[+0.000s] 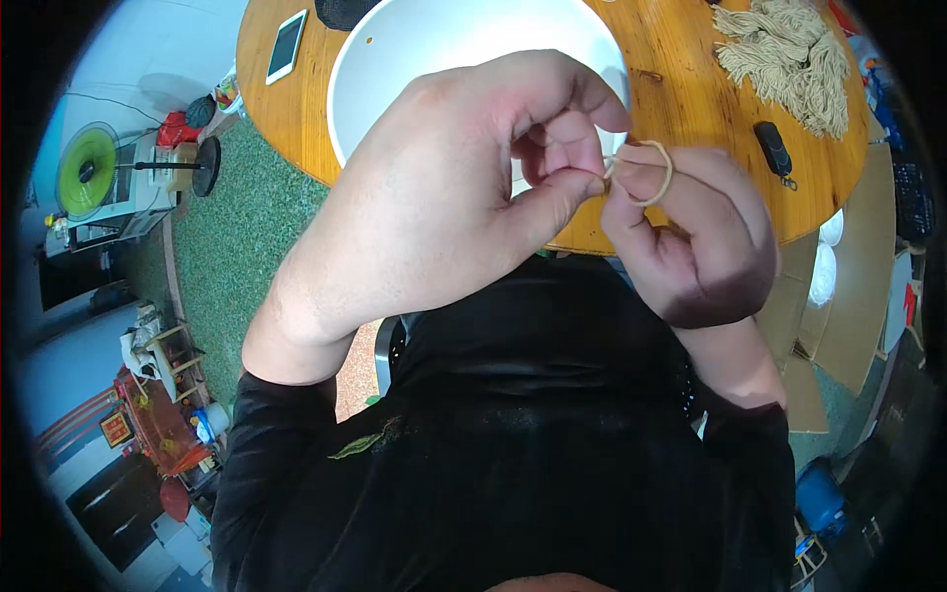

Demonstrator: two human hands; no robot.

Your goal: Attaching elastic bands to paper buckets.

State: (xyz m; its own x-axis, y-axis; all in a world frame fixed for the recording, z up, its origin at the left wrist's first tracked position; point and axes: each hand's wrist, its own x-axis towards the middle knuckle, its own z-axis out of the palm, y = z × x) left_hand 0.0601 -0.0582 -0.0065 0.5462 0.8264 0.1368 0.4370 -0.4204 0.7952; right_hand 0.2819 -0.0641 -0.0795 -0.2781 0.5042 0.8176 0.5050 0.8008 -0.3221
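Observation:
Between my two hands is a loop of beige cord (666,178), held up above the near edge of the round wooden table (681,89). My left hand (464,168) pinches one part of it between thumb and fingertips. My right hand (695,222) is closed on the other part, and the loop curves round its fingers. The fingertips of both hands nearly meet where the cord crosses. Exactly how the cord runs there is hidden by the fingers. Behind my left hand stands a large white basin (395,59), partly covered by that hand.
On the table lie a white phone (286,47) at the far left, a bundle of beige cords (784,64) at the far right and a black key fob (773,150) nearer. A green fan (87,170) stands left on the floor. Flattened cardboard (853,296) is at right.

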